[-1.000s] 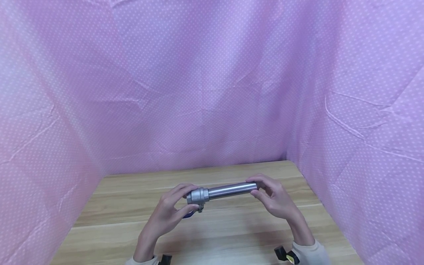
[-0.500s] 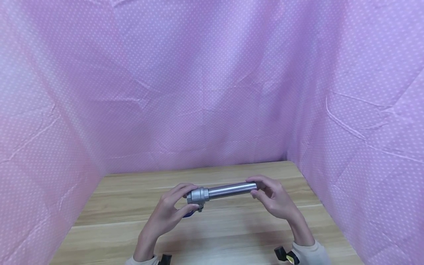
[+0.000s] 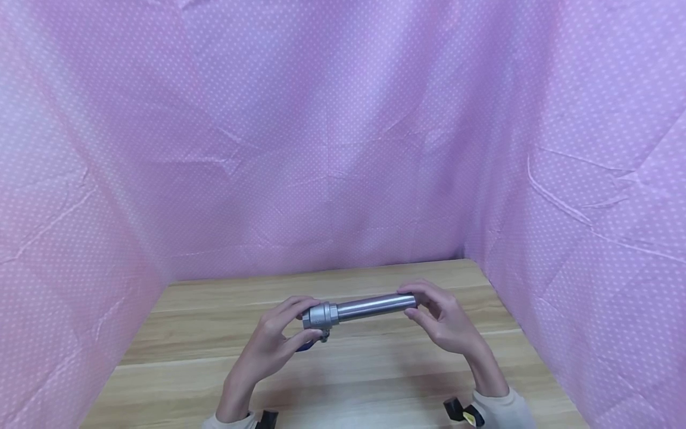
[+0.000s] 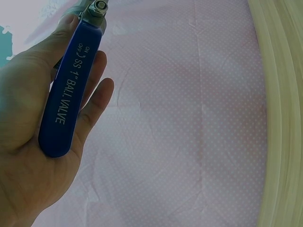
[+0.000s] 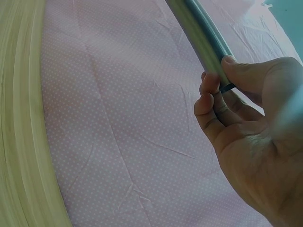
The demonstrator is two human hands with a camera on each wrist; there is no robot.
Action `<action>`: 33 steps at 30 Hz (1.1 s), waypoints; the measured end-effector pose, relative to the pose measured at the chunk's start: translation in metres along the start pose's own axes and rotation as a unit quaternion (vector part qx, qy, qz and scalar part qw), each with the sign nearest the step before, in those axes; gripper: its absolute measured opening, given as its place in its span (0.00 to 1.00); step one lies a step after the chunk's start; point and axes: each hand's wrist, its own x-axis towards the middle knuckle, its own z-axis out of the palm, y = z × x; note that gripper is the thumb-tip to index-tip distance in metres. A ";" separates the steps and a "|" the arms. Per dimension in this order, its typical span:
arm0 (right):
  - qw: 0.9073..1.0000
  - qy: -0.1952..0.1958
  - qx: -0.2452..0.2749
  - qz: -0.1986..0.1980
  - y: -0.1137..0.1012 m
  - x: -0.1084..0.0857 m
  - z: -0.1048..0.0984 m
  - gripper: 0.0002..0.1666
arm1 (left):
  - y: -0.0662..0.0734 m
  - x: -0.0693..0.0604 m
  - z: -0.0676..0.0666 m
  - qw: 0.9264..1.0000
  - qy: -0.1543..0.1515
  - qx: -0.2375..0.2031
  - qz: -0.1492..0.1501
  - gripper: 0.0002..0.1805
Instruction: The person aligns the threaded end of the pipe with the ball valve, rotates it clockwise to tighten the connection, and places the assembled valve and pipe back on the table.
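A metal ball valve is joined to a shiny steel pipe, held level-ish above the table with the pipe's right end slightly higher. The left hand grips the valve body between thumb and fingers. In the left wrist view, a blue lever marked "SS 1" BALL VALVE" lies along the left palm. The right hand pinches the pipe's far end. In the right wrist view, the thumb and fingers of the right hand hold the end of the pipe.
A wood-grain table lies under the hands. Pink dotted cloth stands behind it and along both sides. Black straps with small black blocks sit at the wrists by the light sleeves.
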 end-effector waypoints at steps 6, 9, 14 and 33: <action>1.000 0.000 -0.006 0.001 0.000 0.001 0.000 0.30 | -0.001 0.000 0.000 1.000 -0.006 -0.003 -0.007 0.34; 1.000 0.000 -0.007 0.000 -0.001 0.002 0.000 0.29 | -0.001 0.000 0.000 1.000 -0.005 -0.004 -0.006 0.34; 1.000 0.003 -0.015 0.000 -0.002 0.002 0.000 0.28 | -0.001 0.000 0.000 1.000 -0.004 -0.006 -0.004 0.34; 0.999 0.002 -0.027 0.017 -0.002 0.000 -0.002 0.25 | 0.000 -0.001 0.000 1.000 -0.007 -0.001 -0.015 0.33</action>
